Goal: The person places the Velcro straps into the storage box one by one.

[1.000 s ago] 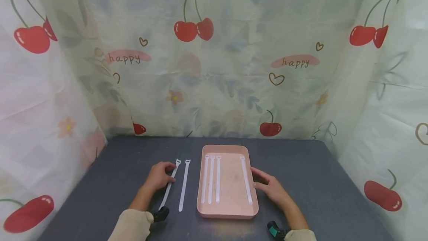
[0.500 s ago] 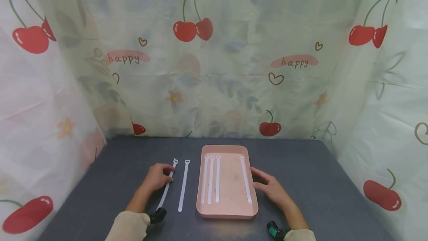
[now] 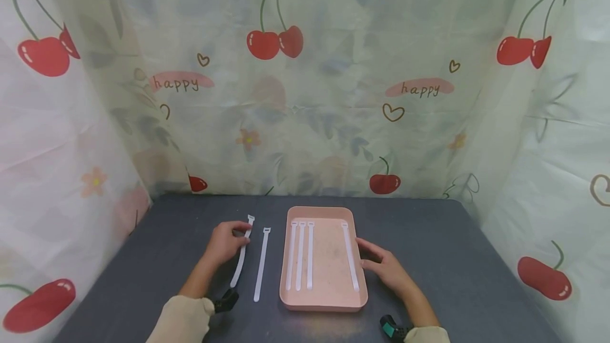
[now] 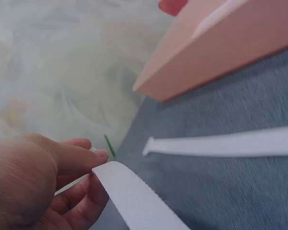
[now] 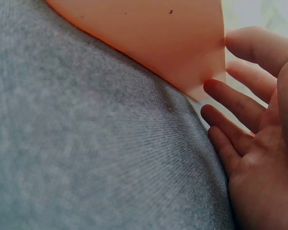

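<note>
My left hand [image 3: 225, 242] pinches a white hook-and-loop cable tie [image 3: 239, 266] between thumb and fingers, near its slotted head. In the left wrist view the band of this tie [image 4: 134, 196] bends down from the fingertips. Just to its right, a second white tie [image 3: 261, 269] lies on the table. A shallow pink tray [image 3: 331, 263] bears three ties [image 3: 300, 258] side by side at its left and one tie [image 3: 351, 258] along its right wall. Fingertips of my right hand [image 3: 388, 269] touch the tray's right side, fingers extended, as the right wrist view shows.
Dark grey cloth covers the table [image 3: 429, 237]. A cherry-print curtain [image 3: 324, 136] stands behind the table and along both sides. Black bands with camera mounts [image 3: 226, 300] sit at the wrists.
My left hand has shifted slightly away from me, and the tie it pinches has moved the same way, its lower end now farther from the wrist. Right hand and tray stay put.
</note>
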The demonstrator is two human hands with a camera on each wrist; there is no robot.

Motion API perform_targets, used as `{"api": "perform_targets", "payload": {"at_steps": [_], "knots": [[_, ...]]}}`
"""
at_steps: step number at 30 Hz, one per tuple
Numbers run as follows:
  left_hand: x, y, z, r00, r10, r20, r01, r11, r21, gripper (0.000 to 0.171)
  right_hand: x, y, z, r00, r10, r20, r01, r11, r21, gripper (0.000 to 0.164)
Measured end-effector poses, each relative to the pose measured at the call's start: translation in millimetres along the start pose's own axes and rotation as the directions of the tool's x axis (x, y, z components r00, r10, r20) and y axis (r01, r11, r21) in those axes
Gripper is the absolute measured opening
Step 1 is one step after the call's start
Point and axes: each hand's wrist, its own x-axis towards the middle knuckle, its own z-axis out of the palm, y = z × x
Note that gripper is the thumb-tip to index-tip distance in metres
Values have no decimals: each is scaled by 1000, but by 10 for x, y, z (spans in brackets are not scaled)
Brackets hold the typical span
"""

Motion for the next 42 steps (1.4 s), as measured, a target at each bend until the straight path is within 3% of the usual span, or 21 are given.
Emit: {"api": "perform_targets", "payload": {"at_steps": [4, 10, 20, 31, 39, 42], "knots": [[33, 155, 21, 1000, -22, 5, 22, 999, -35, 29, 24, 88, 8, 1000, 0, -9, 0, 1000, 1, 55], [58, 327, 122, 1000, 3, -13, -4, 993, -114, 25, 101, 344, 3, 999, 19, -34, -19, 1000, 13, 57], [147, 641, 374, 1000, 24, -16, -27, 976, -218, 24, 102, 378, -15, 999, 24, -32, -24, 1000, 1, 57], [219, 948, 742, 992, 63, 108, -22, 938, -347, 33, 112, 388, -15, 999, 27, -29, -27, 1000, -12, 57], [251, 1016, 998, 969, 150, 194, -52, 898, -436, 40, 123, 401, -28, 1000, 11, -26, -11, 999, -30, 58], [272, 1021, 1112, 959, 165, 230, -54, 904, -424, 42, 134, 406, -28, 999, 24, -29, -25, 999, -21, 59]]}}
